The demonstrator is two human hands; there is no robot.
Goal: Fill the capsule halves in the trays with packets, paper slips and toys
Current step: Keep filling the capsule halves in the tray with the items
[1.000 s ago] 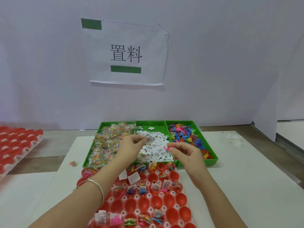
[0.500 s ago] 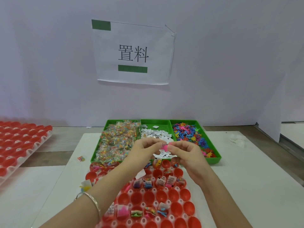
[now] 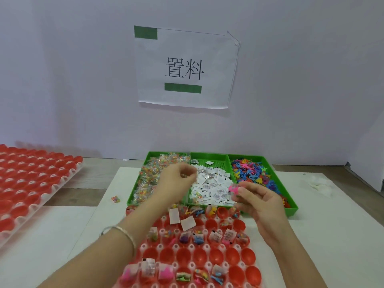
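Just near of the three green bins at the far edge of the bench (image 3: 332, 235), both hands hover above the red tray of capsule halves (image 3: 209, 255). The right hand (image 3: 259, 206) pinches a pink toy (image 3: 233, 189) between thumb and fingertips, over the seam between the slip bin (image 3: 220, 161) and the toy bin (image 3: 291, 204). The left hand (image 3: 178, 181) is raised over the border of the packet bin (image 3: 133, 196) and the slip bin with its fingers curled in; it is blurred, so whether it holds a slip or a packet cannot be told. The step in hand looks like gathering one set of fillings: packets (image 3: 153, 173) lie in the left bin, paper slips (image 3: 212, 183) in the middle, toys (image 3: 249, 171) in the right. In the near tray the rows closest to the bins and the nearest row already hold mixed contents, while a row between them and several halves at the right stand empty, so the tray seems partly done. The next move probably calls for carrying the toy down to an empty half and releasing it squarely inside, without nudging the two loose slips lying across the filled halves.
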